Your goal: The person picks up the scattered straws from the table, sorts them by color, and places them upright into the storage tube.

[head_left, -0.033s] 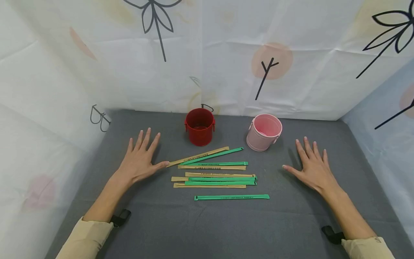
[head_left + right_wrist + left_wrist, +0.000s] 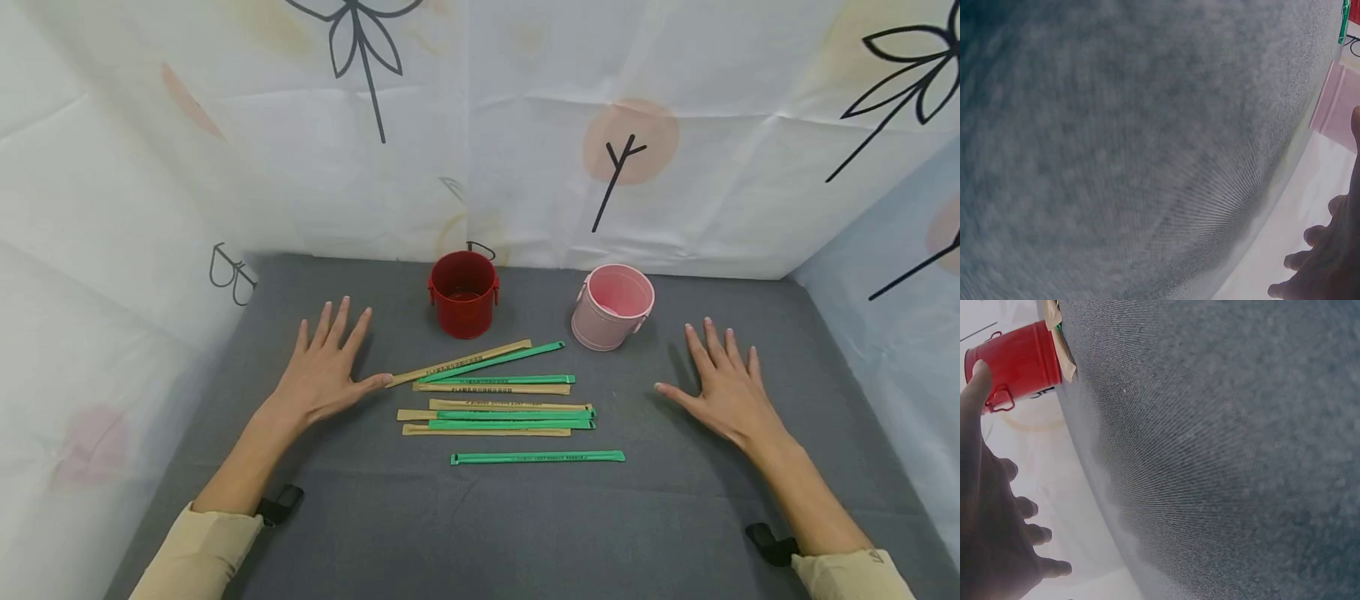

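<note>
My left hand [image 2: 321, 375] is spread with straight fingers at the left of the grey table. Its thumb tip reaches the left end of a tan paper-wrapped straw [image 2: 461, 362] that slants beside a green one [image 2: 495, 361]. Several more green and tan wrapped straws lie roughly level below, the nearest being a green straw [image 2: 537, 457]. Behind them stand a red bucket [image 2: 464, 312] and, farther right, a pink bucket [image 2: 600, 321]. My right hand [image 2: 723, 392] has its fingers spread too, right of the pink bucket, holding nothing. The left wrist view shows the red bucket [image 2: 1016, 365] beyond my thumb.
A white cloth [image 2: 510, 192] with leaf and circle prints hangs behind the grey tabletop [image 2: 450, 533] and along both sides. Dark bands [image 2: 281, 505] sit at both wrists, next to rolled beige sleeves [image 2: 197, 554].
</note>
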`<state>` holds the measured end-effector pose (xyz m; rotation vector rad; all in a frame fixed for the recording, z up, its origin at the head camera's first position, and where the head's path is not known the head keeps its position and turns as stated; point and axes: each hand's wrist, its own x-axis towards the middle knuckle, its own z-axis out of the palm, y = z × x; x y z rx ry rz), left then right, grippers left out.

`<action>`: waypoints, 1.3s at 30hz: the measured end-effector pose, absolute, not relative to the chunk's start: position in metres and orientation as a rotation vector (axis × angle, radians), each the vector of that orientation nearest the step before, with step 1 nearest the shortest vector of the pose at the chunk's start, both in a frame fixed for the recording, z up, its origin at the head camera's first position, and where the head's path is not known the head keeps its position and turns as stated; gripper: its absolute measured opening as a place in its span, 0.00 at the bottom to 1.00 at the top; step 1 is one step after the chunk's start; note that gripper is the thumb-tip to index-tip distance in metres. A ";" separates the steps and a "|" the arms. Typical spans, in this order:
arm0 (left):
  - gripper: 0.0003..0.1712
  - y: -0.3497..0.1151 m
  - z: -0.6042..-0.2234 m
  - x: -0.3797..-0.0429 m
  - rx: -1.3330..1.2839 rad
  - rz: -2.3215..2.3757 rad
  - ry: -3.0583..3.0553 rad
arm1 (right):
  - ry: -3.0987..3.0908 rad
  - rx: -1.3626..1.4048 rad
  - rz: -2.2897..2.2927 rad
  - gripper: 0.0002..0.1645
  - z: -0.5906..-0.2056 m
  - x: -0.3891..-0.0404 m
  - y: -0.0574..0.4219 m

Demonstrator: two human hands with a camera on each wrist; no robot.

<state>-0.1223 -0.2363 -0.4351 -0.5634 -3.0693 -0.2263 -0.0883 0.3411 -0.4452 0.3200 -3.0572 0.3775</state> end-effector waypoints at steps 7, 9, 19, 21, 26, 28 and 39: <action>0.62 -0.235 -0.435 -0.121 -0.571 -0.244 -3.069 | -3.043 0.325 0.389 0.63 -0.444 -0.085 0.340; 0.63 -0.235 -0.434 -0.121 -0.575 -0.255 -3.062 | -3.035 0.336 0.402 0.63 -0.444 -0.084 0.338; 0.64 -0.224 -0.430 -0.141 -0.619 -0.350 -3.018 | -2.870 0.456 0.502 0.58 -0.435 -0.076 0.316; 0.65 -0.220 -0.430 -0.147 -0.633 -0.381 -3.013 | -2.834 0.471 0.508 0.57 -0.434 -0.075 0.310; 0.66 -0.213 -0.427 -0.159 -0.650 -0.445 -3.004 | -2.763 0.510 0.550 0.54 -0.432 -0.076 0.300; 0.66 -0.210 -0.425 -0.164 -0.667 -0.475 -2.993 | -2.739 0.529 0.577 0.52 -0.433 -0.078 0.296; 0.66 -0.187 -0.418 -0.187 -0.676 -0.810 -2.988 | -2.602 0.681 0.790 0.45 -0.436 -0.095 0.273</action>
